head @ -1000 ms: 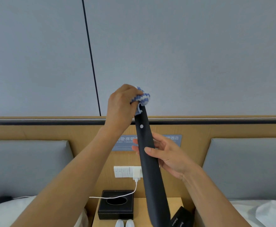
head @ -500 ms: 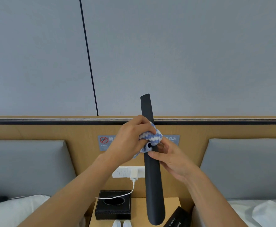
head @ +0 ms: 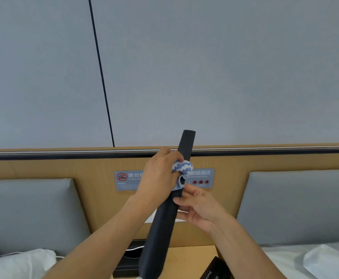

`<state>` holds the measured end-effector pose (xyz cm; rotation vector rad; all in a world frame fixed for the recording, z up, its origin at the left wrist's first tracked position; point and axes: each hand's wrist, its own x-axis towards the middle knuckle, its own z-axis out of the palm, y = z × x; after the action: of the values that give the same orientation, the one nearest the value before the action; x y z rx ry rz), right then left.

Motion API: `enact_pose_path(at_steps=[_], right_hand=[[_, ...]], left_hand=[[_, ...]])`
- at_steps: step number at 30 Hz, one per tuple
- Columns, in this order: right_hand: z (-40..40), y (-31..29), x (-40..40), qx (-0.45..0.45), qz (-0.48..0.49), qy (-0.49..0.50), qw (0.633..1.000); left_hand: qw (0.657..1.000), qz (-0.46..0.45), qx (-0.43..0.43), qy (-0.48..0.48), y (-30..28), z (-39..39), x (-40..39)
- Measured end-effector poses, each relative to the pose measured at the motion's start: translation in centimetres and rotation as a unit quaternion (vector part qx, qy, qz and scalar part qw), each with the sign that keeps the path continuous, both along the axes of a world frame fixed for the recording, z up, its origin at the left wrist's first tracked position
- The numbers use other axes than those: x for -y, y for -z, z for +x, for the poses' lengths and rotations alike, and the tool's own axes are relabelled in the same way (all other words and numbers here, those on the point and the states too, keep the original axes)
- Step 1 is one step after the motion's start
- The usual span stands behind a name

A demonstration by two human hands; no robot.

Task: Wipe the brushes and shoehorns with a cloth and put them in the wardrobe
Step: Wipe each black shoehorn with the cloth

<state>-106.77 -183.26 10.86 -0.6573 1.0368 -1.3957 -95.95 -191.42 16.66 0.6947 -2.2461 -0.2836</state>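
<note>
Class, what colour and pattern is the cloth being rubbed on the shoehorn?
The cloth has blue and white wavy stripes, seen in the head view.

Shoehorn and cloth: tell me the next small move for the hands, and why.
Probably slide the left hand with the blue-and-white cloth down the black shoehorn toward its wide end. The cloth is bunched around the shaft about a third of the way down, just above the right hand steadying it, and the long lower stretch below lies bare. The right hand's grip would likely need to shift.
</note>
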Motion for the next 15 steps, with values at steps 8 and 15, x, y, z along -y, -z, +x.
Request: enact_pose_path(at_steps=[8, 15], right_hand=[[0.9, 2.1, 0.8, 0.152, -0.028, 0.088, 0.984], [0.7, 1.6, -0.2, 0.202, -0.145, -0.031, 0.968]], left_hand=[[0.997, 0.023, 0.040, -0.055, 1.6, -0.5, -0.8], [0.998, -0.055, 0.001, -0.018, 1.9, 0.2, -1.4]])
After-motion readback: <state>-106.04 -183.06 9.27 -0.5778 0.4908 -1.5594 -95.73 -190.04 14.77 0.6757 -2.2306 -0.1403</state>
